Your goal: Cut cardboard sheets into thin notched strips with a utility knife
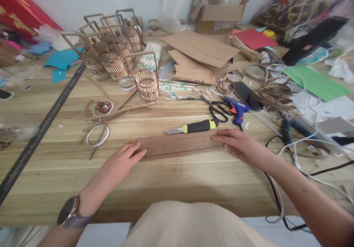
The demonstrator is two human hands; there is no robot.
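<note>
A long brown cardboard strip [177,145] lies flat on the wooden table in front of me, with dark crumbs beside its near edge. At the strip's left end rests my left hand [125,160], thumb and fingers spread apart. My right hand [239,143] lies over the right end with its fingers stretched out on the cardboard. Just beyond the strip is a black and yellow utility knife [197,126], blade out and pointing left. Black-handled scissors [218,110] and a blue hot glue gun [238,109] sit behind the knife's handle.
Small slatted baskets with tall handles [113,62] stand at the back left, one basket [147,86] nearer. Cardboard sheets [199,51] and an open box [221,16] are behind. White rolls of tape [97,135] lie left. Cables [298,162] tangle at right.
</note>
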